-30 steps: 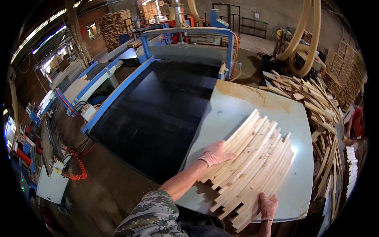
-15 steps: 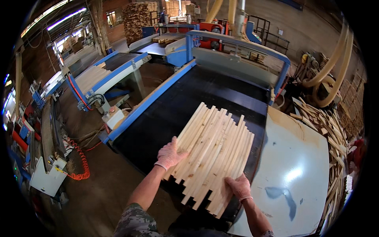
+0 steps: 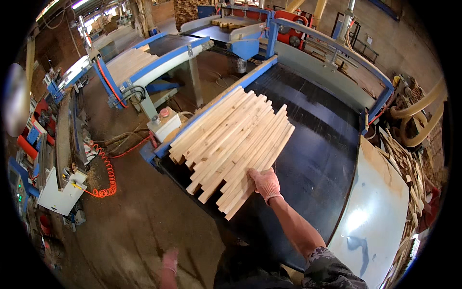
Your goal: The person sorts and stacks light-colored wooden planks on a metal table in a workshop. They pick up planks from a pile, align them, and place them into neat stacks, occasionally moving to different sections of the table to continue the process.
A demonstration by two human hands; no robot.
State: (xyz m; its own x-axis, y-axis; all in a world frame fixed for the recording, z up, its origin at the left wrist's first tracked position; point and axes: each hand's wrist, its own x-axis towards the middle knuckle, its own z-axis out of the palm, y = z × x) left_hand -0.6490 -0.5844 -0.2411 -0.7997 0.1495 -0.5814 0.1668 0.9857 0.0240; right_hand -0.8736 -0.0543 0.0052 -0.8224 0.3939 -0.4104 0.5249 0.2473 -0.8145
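A batch of pale wooden strips (image 3: 231, 144) lies side by side on the black conveyor belt (image 3: 315, 144), against the blue left rail, with uneven ends. My right hand (image 3: 265, 184), in a pinkish knit glove, grips the batch's right edge near its closer end; the thumb rests against the outermost strips and the other fingers are partly hidden. Low in the view, over the floor and apart from the wood, my gloved left hand (image 3: 169, 262) is smeared by motion, so its fingers cannot be made out.
A pale metal panel (image 3: 380, 207) borders the belt on the right, beside piled scrap wood (image 3: 409, 178). At the belt's left stands a control box with a red button (image 3: 164, 113). Another conveyor (image 3: 168, 58) carries strips farther left. An orange coiled hose (image 3: 108, 178) hangs near the floor.
The strips have moved left across the belt up to the blue rail, with my right hand still at their edge. My left hand has let go and dropped toward the lower edge. The view has shifted.
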